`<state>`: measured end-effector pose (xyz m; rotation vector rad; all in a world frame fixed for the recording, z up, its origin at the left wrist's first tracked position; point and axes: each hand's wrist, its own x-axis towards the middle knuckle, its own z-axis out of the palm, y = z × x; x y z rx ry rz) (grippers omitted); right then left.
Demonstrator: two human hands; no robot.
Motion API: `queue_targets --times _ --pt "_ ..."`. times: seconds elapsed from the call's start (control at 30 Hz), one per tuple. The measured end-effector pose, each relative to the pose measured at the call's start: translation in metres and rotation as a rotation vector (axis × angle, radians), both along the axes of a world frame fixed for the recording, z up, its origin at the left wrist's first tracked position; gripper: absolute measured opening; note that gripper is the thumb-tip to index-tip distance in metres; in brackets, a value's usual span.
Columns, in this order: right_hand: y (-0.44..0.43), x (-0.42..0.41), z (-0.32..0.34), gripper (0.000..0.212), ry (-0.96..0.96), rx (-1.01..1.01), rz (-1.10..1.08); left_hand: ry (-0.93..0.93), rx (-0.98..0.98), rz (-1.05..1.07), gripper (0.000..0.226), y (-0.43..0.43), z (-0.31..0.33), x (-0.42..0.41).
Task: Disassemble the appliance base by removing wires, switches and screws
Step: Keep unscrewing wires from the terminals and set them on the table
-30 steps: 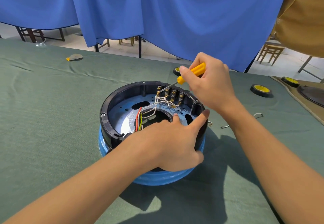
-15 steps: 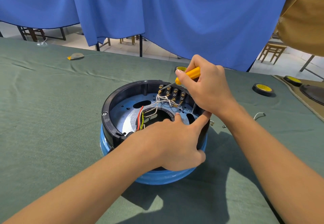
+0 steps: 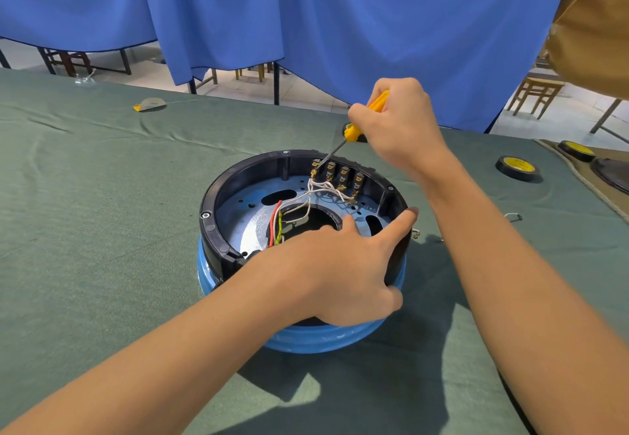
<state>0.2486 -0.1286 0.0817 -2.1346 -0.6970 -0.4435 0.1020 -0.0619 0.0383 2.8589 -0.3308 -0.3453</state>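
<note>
Green cloth [image 3: 102, 196] covers a long table, and near its middle sits the round appliance base [image 3: 218, 203], a black plastic ring standing on a blue body. Inside the ring lies a silvery metal plate [image 3: 252, 220] with a large central hole. Along the far inner wall stands a row of small brass-tipped switches [image 3: 343, 174], with thin white wires [image 3: 320, 192] looping down from them towards the hole, beside a red wire [image 3: 274, 223] and a green-yellow wire [image 3: 279, 227].

The person's left hand [image 3: 340, 271] grips the near right side of the ring, one finger stretched to the right rim and another lying on the plate. The right hand [image 3: 401, 124] is closed round a yellow-handled screwdriver [image 3: 354, 131], whose thin shaft slants down to the leftmost switch.

To the right a small bent wire clip [image 3: 513, 216] lies on the cloth, and farther right a black tape roll with a yellow core [image 3: 516, 167]. Far left lies a grey and yellow scrap [image 3: 148, 105]. Behind the table hangs a blue curtain [image 3: 340, 26], with a wooden chair [image 3: 537, 90] at its right.
</note>
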Motion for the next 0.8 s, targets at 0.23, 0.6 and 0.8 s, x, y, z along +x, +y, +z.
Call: queue_targets --times 0.23,0.6,0.8 --pt "-0.008 0.011 -0.013 0.034 0.29 0.229 -0.044 0.017 0.034 -0.001 0.083 0.0 0.001 0.0" --pt "-0.014 -0.01 -0.012 0.03 -0.07 0.009 0.059 -0.152 0.147 -0.005 0.076 0.015 0.02 -0.003" --pt "-0.016 -0.01 -0.014 0.035 -0.079 0.017 0.038 -0.412 0.097 0.261 0.056 0.08 0.035 0.019"
